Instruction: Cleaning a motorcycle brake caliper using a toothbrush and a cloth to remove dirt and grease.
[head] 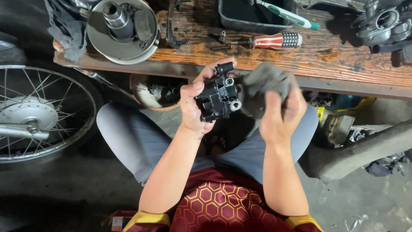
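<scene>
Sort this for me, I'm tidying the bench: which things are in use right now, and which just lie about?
In use:
left hand
black metal engine part
right hand
grey rag

Lying about:
striped-handled screwdriver
round silver metal disc
spoked wheel
dark tray
wooden bench

We see a black metal engine part, blocky, with round silver-rimmed ports on its right face and a short black cylinder on top, held upright just below the wooden workbench edge. A crumpled grey rag presses against its right side, also just below that edge.
</scene>
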